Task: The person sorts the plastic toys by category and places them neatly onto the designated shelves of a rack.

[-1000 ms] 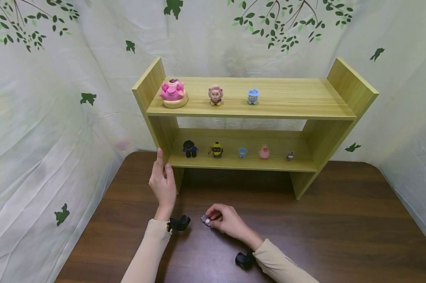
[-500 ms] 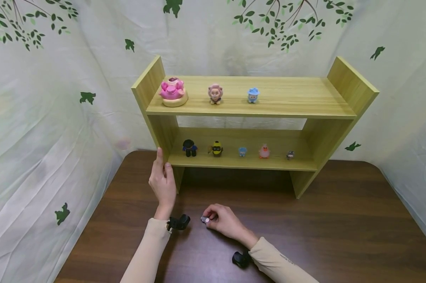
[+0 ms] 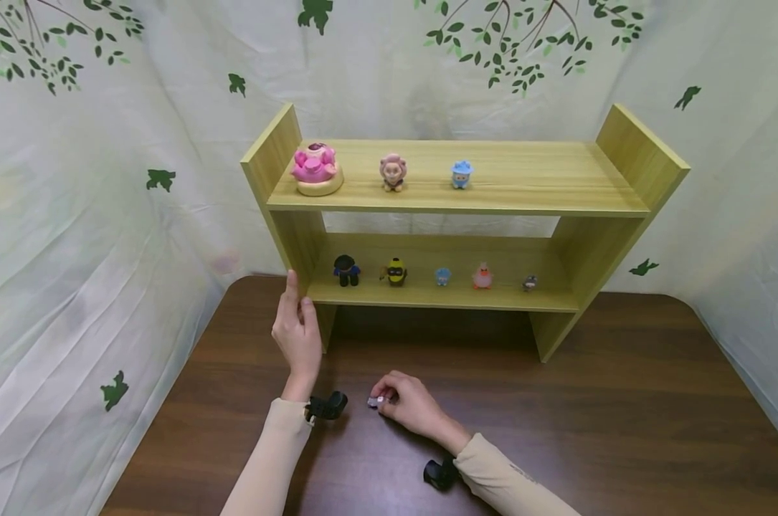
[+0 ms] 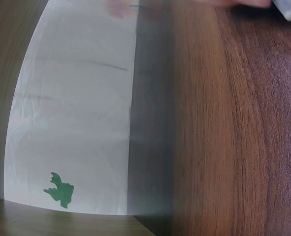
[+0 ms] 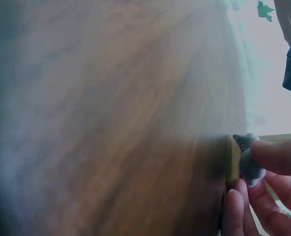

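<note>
My right hand pinches a small grey figurine with a white patch, low over the table in front of the shelf. In the right wrist view, thumb and fingertips hold the grey figurine, partly hidden by them. Beside the left side panel of the wooden shelf, my left hand is raised with the index finger straight; whether it touches the panel is hard to tell. Only a corner of the grey figurine shows at the top right of the left wrist view.
On the top board stand a pink bear figurine, a pinkish figurine and a blue-hatted one. Several smaller figurines line the lower board, among them a black one and a yellow one. A leaf-printed cloth hangs behind the table.
The grey figurine has turned slightly between my right fingers, and the right wrist has shifted a little left. My left hand has stayed in place.
</note>
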A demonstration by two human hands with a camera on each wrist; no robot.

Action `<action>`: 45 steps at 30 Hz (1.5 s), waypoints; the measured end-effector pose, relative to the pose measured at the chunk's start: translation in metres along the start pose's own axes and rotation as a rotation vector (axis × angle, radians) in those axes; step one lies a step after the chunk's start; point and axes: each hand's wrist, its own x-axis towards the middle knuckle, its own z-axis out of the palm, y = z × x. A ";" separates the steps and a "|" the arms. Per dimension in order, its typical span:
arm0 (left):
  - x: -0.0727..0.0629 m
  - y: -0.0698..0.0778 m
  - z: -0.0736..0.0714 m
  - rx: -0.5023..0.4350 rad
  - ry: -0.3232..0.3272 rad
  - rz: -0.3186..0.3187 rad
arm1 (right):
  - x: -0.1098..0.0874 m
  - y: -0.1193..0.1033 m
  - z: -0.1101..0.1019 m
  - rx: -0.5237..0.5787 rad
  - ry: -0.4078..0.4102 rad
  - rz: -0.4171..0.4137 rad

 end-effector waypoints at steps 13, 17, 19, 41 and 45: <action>0.000 0.000 0.000 -0.001 0.001 -0.002 | -0.003 -0.002 -0.016 0.187 0.062 0.043; -0.001 -0.001 0.001 -0.001 0.011 0.002 | -0.004 -0.002 -0.021 0.219 0.073 0.049; -0.001 -0.002 0.002 -0.001 0.019 0.004 | -0.005 -0.001 -0.023 0.226 0.075 0.049; -0.001 -0.002 0.002 0.001 0.007 -0.001 | -0.012 -0.040 -0.071 0.374 0.051 -0.020; -0.001 -0.002 0.002 0.000 0.007 0.001 | -0.012 -0.042 -0.076 0.368 0.059 -0.045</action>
